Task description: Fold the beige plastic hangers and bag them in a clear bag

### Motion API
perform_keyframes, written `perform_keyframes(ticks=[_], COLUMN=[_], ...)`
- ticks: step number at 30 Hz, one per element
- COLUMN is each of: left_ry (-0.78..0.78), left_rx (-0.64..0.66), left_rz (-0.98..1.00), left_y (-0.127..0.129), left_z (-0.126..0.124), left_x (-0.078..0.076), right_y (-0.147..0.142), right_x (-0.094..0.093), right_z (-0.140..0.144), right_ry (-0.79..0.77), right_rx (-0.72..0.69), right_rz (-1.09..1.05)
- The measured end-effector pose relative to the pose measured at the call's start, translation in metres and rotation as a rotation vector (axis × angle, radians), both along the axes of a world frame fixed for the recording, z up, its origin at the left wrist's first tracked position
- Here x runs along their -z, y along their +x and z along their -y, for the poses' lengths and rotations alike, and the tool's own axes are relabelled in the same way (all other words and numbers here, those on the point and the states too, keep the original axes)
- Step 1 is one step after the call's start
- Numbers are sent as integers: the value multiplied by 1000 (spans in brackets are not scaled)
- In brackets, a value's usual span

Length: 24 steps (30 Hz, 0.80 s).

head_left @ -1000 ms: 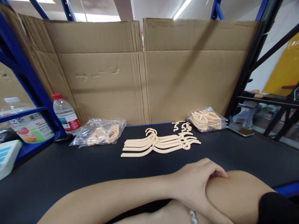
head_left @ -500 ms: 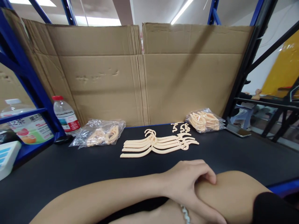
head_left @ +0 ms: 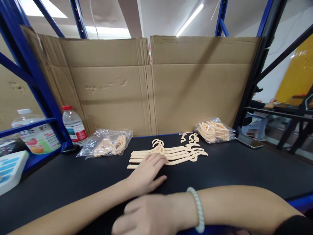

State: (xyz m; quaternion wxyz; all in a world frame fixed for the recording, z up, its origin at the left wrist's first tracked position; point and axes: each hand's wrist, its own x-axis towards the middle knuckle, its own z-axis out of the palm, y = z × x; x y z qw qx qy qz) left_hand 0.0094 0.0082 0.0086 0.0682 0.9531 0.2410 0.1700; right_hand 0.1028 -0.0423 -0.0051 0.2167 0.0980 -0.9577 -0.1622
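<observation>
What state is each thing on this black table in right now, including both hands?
Left hand: open, fingertips on the hangers.
Right hand: loosely curled, empty.
Cream plastic hangers: loose, flat, overlapping.
Left clear bag: lying flat, partly filled.
Right clear bag: full.
Red-capped water bottle: upright, capped.

Flattened cardboard sheets (head_left: 151, 81) behind a black tabletop (head_left: 244, 166), blue racking (head_left: 29, 75), ceiling strip light (head_left: 189, 19).

One head-worn camera looks forward and slightly down, close over the black counter (head_left: 244, 166), facing the cardboard wall (head_left: 151, 88) filling the frame's middle.
</observation>
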Motion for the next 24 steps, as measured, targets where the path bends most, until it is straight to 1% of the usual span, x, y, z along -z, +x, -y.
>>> perform_keyframes(ticks=[1,2,3,4,6,7,8,9,11,13,17,24], left_ry=[56,92,117,130,132,121,108,93,64,49,37,13], left_rx=[-82,-145,-205,-233,-316,-349,-376,-394,-410,-416,-429,-403], left_rz=[-49,-94,-120,-142,-169,-180,-190,-201,-219,-233,-251,-224], left_y=[-9,-18,-25,-31,-39,-40,-39,-37,-31,-25,-23,-28], left_z=[-7,-14,-19,-25,-33,-36,-38,-39,-41,-42,-42,-45], left_x=[4,9,14,18,23,24,24,24,21,19,18,23], right_y=[11,24,39,56,89,104,116,126,139,144,145,151], right_x=[-5,-9,-12,-14,-13,-10,-6,-1,8,14,14,9], right_z=[-8,-17,-25,-33,-47,-52,-58,-62,-69,-73,-76,-79], right_ry=[-2,-12,-28,-64,-215,-297,-371,-449,-578,-646,-665,-649], right_rx=[12,92,243,427,817,962,1056,1116,1170,1183,1176,1196], right_rz=[-67,-155,-223,-266,-316,-303,-249,-165,-21,47,48,74])
